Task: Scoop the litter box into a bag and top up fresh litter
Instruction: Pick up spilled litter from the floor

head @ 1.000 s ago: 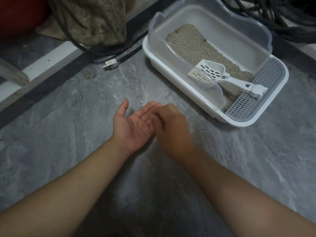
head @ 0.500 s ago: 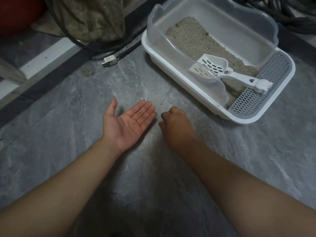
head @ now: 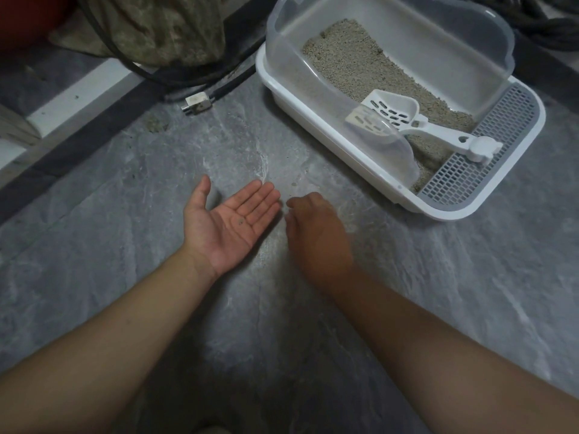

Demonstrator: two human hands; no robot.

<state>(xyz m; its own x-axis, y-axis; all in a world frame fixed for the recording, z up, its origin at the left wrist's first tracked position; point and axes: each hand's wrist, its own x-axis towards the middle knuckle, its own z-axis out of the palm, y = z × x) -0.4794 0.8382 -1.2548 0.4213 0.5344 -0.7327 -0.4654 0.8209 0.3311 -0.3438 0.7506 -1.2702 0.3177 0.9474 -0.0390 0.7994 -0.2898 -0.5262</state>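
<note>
A white litter box (head: 316,108) with a clear high rim and a grey grated step stands on the floor at the upper right. Beige litter (head: 357,64) lies inside it. A white slotted scoop (head: 407,120) rests in the litter, its handle on the grate. My left hand (head: 228,223) lies palm up on the floor, fingers apart, with a few dark grains on the palm. My right hand (head: 316,233) is palm down just right of it, fingers curled with their tips on the floor; what they pinch, if anything, is hidden. No bag is in view.
Grey marbled floor tiles (head: 156,308) carry scattered litter grains near my fingers. A black cable with a plug (head: 195,103) lies at the upper middle, beside a mottled cloth bundle (head: 163,26). More dark cables (head: 551,29) sit behind the litter box.
My right hand has pulled off my left palm and dropped to the floor beside it. My left hand has stayed open, palm up.
</note>
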